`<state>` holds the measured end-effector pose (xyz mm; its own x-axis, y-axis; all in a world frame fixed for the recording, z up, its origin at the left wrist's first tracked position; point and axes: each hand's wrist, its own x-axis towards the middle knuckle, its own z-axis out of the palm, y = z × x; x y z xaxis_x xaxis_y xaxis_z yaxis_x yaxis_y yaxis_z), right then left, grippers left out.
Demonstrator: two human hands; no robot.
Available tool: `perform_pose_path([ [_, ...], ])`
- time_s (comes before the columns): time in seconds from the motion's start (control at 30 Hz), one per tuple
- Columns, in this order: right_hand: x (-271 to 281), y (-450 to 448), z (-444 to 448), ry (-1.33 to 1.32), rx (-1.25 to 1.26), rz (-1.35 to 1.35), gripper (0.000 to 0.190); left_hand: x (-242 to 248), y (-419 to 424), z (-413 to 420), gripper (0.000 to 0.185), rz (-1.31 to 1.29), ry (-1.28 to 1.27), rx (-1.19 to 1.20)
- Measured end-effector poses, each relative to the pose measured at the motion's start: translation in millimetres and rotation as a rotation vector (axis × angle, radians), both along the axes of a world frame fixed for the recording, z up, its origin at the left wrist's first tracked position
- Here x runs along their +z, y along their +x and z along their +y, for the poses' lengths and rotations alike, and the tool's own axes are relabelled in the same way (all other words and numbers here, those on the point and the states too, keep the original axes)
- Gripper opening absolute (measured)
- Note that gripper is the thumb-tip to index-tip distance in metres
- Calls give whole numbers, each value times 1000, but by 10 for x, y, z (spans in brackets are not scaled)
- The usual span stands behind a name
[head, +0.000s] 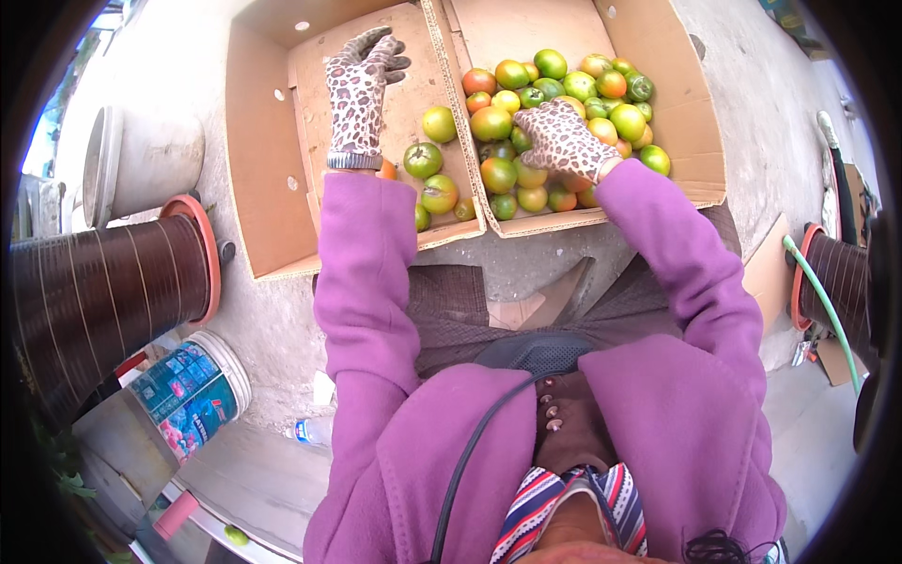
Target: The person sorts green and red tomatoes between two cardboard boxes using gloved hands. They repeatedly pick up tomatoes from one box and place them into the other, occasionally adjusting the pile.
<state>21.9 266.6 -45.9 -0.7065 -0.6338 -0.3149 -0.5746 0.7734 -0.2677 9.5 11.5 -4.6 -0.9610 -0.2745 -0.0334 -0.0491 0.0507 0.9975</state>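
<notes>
My left hand (361,88), in a leopard-print glove with dark fingers, hovers over the left cardboard box (271,176). Its fingers are loosely bent and apart, with nothing seen in them. Below it in that box lie a few green tomatoes (423,161), one with a cracked top, and an orange one half hidden by my sleeve. In the right cardboard box (676,77) is a pile of green to orange tomatoes (491,124). My right hand (566,137), gloved alike, reaches palm down onto this pile. Its fingertips are hidden, so a grip cannot be made out.
The boxes stand side by side on a concrete floor (275,338). At left are a whitish bucket (151,162), a brown ribbed planter (120,275) with an orange rim and a printed paint bucket (187,395). A plastic bottle (310,430) lies nearby. At right, a green hose (821,296) crosses another planter (831,271).
</notes>
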Motion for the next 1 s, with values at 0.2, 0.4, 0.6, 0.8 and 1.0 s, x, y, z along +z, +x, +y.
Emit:
perform_pose_path([
  [0.2,601,30,-64,-155,-327,-32,51,-90,-53,-231,36,48,387,-95],
  [0.4,1339,-203,-841,-410,-30,504,25,-42,7,-63,51,115,996,-781],
  [0.6,955,-328,-809,-713,-88,503,33,-349,-126,-238,42,-128,475,-212],
  [0.8,92,-702,993,-328,-409,514,46,-1266,-60,-469,47,-442,-1098,-321],
  [1.0,-13,-757,1785,-338,-774,217,40,-1002,70,-352,52,-687,-887,-564],
])
